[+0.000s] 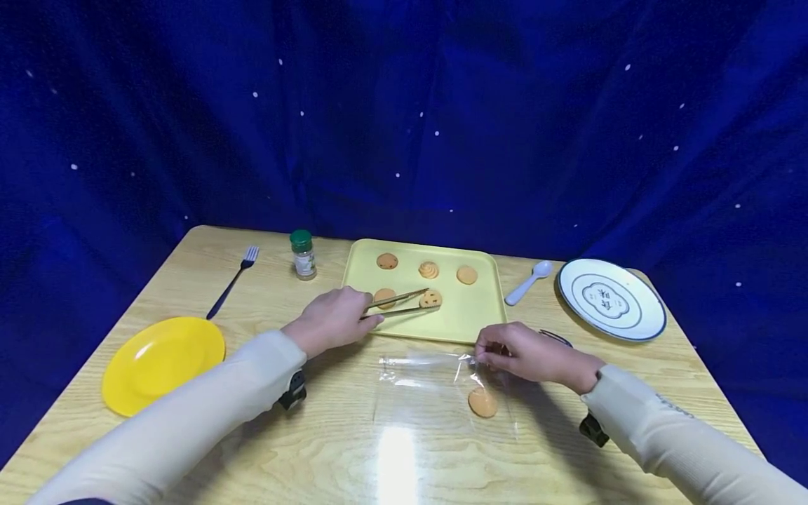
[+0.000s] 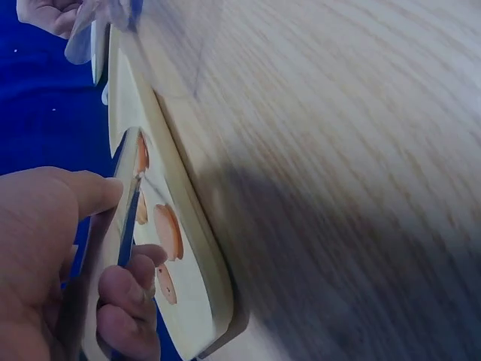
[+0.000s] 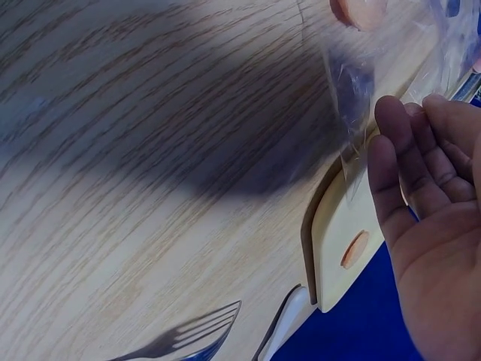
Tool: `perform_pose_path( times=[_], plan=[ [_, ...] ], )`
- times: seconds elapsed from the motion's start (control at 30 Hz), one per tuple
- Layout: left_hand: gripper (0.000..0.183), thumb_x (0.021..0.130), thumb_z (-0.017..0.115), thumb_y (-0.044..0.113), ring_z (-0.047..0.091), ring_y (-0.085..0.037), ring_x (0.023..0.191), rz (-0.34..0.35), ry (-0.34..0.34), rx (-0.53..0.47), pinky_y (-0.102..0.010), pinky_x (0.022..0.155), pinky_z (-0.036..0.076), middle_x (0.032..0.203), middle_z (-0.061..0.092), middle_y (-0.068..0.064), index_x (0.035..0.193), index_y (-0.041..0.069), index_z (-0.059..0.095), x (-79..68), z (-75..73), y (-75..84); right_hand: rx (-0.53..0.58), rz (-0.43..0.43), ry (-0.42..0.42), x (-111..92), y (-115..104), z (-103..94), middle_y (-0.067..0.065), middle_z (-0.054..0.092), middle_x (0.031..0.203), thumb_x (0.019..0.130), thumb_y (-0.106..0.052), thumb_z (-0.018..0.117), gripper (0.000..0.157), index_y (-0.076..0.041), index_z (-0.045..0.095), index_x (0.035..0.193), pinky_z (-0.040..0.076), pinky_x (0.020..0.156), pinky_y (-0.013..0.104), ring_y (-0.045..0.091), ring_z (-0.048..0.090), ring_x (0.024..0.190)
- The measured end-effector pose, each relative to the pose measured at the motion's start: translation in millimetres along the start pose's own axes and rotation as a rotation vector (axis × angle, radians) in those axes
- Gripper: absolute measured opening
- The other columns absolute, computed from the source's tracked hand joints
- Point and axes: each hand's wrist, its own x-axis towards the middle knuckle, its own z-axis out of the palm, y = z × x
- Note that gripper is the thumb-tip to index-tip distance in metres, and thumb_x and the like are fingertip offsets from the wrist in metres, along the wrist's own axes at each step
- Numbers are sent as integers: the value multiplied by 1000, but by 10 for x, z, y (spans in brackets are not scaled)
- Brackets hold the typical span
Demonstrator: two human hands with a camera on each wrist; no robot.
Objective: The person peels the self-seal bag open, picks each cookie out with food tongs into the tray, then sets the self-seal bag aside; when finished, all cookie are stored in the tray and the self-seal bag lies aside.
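My left hand (image 1: 333,320) grips a pair of metal tongs (image 1: 404,311) over the tray. Their two tips lie on either side of a chip-dotted cookie (image 1: 431,297) on the yellow tray (image 1: 463,319); whether they squeeze it I cannot tell. A plain round cookie (image 1: 384,297) shows partly behind the tongs. With thumb and fingers, my right hand (image 1: 527,352) pinches the upper right edge of a clear plastic bag (image 1: 423,382), which lies on the table before the tray. One round cookie (image 1: 482,402) lies inside the bag, at its right.
Three more cookies, including a swirled one (image 1: 428,270), line the tray's back. Left are a yellow plate (image 1: 164,361), a fork (image 1: 233,284) and a green-capped shaker (image 1: 304,256). Right are a white spoon (image 1: 529,283), a patterned plate (image 1: 611,299) and another fork (image 3: 188,335).
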Motion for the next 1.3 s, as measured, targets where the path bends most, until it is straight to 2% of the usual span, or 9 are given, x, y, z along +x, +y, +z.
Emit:
perform_pose_path(
  times=[0.17,0.3,0.4,0.53,0.63,0.7,0.87,1.03,1.3],
  plan=[
    [36,95,57,46,56,-14,62,-3,7,-36,-30,56,45,81,65,-1,98,10,63,-15,6,-8,-15,-8,8,-9,11,-1,-2,62,77,95,-10,61,7,-14,62,89,49,65,21,0,53,68],
    [41,94,57,48,59,-14,67,17,30,-42,-33,62,49,90,68,-2,106,8,64,-106,-49,-55,-22,-15,13,-12,18,0,-4,61,77,95,-10,61,7,-14,62,89,49,65,20,-1,53,68],
    [39,93,58,48,55,-11,63,43,67,-38,-31,57,46,85,65,0,102,10,64,-266,-153,-153,-12,-8,10,1,9,-3,-4,61,77,95,-11,61,7,-14,62,89,49,64,20,-1,53,68],
    [32,92,61,47,44,-7,53,86,93,-52,-26,49,35,67,53,5,91,16,62,-563,-313,-367,8,-3,3,12,-6,-9,-2,62,78,95,-11,60,7,-13,62,89,49,64,21,0,54,69],
    [29,91,62,49,40,-3,52,123,55,-81,-23,49,32,62,47,9,93,20,64,-805,-404,-552,8,-5,4,15,-12,-13,-2,62,79,95,-10,60,7,-14,62,89,49,64,21,0,54,69],
    [29,91,62,50,39,-1,51,146,3,-114,-21,48,32,60,45,12,94,22,67,-948,-435,-657,9,-2,5,15,-14,-15,-2,62,78,95,-10,60,7,-14,62,90,48,64,20,0,53,69],
    [21,90,65,47,37,3,51,211,-104,-232,-18,48,33,59,45,16,92,26,69,-1198,-391,-792,3,-10,18,3,-10,-18,-4,60,74,95,-10,60,6,-14,61,90,46,61,20,0,51,66],
    [18,91,64,46,33,4,49,269,-135,-276,-16,46,30,58,41,16,88,29,69,-1254,-286,-730,18,-48,42,-27,-5,-27,-2,59,73,95,-11,60,6,-14,60,90,46,58,21,1,50,64],
    [21,93,61,45,29,4,47,334,-139,-243,-16,46,26,56,36,15,81,27,63,-1096,-201,-583,30,-73,65,-42,-37,-37,1,62,79,97,-17,59,3,-17,61,94,50,61,23,3,55,67]
  ],
)
